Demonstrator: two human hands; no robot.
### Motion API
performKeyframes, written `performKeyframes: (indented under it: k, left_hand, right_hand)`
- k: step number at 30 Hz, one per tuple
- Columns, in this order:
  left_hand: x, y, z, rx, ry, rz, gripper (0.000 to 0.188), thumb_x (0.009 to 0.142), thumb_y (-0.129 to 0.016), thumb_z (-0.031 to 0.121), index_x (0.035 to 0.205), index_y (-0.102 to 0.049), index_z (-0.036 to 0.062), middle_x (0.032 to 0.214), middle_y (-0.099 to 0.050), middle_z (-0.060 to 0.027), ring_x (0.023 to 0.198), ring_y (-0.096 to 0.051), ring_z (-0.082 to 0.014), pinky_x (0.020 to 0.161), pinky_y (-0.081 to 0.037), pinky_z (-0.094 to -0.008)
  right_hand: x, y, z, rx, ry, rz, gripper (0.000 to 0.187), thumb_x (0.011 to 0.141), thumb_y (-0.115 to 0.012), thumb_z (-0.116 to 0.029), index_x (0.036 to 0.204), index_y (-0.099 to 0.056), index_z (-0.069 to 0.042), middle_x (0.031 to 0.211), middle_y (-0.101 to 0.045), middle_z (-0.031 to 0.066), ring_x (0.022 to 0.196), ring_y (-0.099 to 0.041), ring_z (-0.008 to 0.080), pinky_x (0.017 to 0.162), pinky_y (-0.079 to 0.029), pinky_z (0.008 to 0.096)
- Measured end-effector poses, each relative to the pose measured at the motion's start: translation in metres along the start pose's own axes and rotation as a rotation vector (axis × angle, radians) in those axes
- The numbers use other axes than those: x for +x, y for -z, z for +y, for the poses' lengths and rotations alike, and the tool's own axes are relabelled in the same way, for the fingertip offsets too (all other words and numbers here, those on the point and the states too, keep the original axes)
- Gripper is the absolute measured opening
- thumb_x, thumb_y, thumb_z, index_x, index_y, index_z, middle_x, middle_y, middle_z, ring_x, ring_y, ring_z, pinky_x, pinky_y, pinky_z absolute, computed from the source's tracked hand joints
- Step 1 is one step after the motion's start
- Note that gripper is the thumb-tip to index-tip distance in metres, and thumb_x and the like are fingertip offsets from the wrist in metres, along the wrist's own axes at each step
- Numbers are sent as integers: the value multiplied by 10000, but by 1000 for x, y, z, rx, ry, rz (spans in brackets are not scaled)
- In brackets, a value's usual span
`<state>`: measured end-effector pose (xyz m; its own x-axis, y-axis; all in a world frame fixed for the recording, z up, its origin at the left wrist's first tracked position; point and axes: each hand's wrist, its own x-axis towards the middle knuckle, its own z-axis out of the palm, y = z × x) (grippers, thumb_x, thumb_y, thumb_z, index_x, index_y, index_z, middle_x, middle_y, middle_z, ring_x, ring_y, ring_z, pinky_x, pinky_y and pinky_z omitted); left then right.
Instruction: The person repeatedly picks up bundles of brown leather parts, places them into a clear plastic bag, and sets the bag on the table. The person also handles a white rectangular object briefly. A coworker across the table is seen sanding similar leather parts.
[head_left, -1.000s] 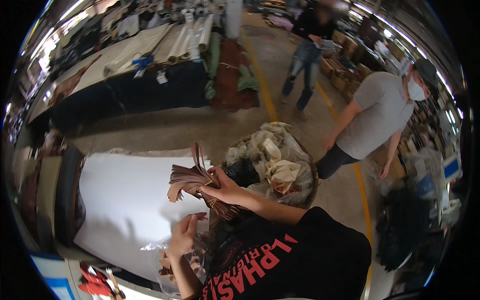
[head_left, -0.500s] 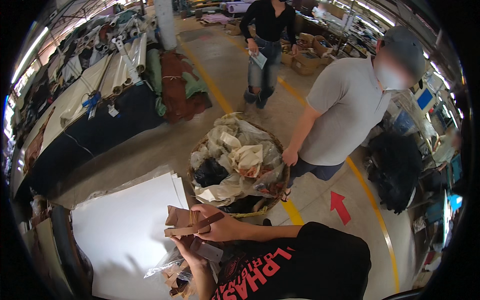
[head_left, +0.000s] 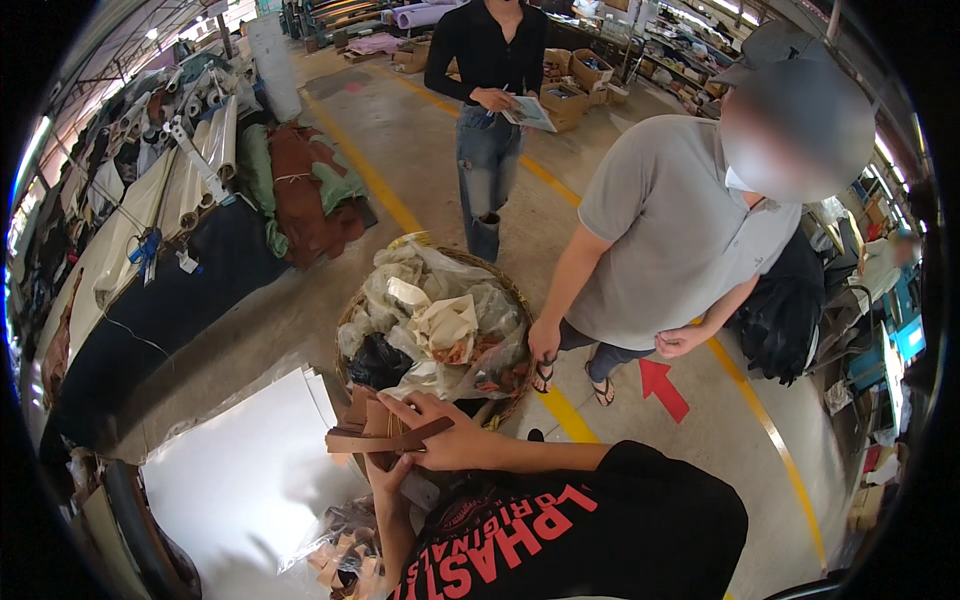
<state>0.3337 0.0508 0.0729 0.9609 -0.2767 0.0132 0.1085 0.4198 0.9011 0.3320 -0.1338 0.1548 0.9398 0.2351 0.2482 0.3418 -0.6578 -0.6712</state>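
A small bundle of brown leather pieces [head_left: 362, 412] is held up in front of me, over the right edge of a pile of white sheets [head_left: 235, 470]. My right hand [head_left: 445, 430] grips the bundle from the right, fingers bent over its top. A darker leather strip [head_left: 408, 438] lies across its near side, its end under that hand. From below, my left hand [head_left: 387, 478] supports the bundle, the thumb up against the strip; its other fingers are mostly hidden. Beneath my left forearm sits a clear plastic bag [head_left: 340, 530] with brown leather offcuts [head_left: 345, 562].
Beyond my hands stands a round basket [head_left: 522, 385] heaped with plastic and fabric scraps. A co-worker in a grey shirt [head_left: 650, 220] is beside it; another person in black [head_left: 490, 60] holds papers farther back. Material rolls [head_left: 195, 170] lie at left. Yellow lines [head_left: 375, 190] mark the floor.
My view has shifted, so the surroundings sit farther left. The grey-shirted person has come closer, letting go of the basket's rim. My hands have turned the bundle slightly and still hold it.
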Motion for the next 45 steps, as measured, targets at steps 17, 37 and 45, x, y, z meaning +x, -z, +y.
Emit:
performKeyframes:
  k: [17,37,45]
  left_hand:
    - [26,-34,21,-285,151,337,766,1041,-365,703,1543,-379,123,1474,-528,-119,1318,-556,-271,1084,-498,-439]
    - [40,-25,27,-243,393,185,650,1032,-583,508,1484,-462,58,1332,-636,-147,1150,-666,-276,926,-574,-397]
    - [20,91,-7,-558,454,303,551,1045,-547,509,1409,-571,97,1050,-663,-38,726,-608,-139,636,-509,-284]
  right_hand:
    - [-13,21,19,324,-87,-38,852,829,-793,-519,1442,-503,-3,1288,-639,280,1180,-628,435,1022,-486,463]
    - [-8,23,25,786,-531,-58,710,875,-827,-410,1384,-590,24,1229,-697,140,1096,-653,189,982,-497,325]
    - [25,29,14,882,-493,-180,542,898,-821,-341,1265,-676,31,1143,-734,86,1018,-653,132,923,-531,305]
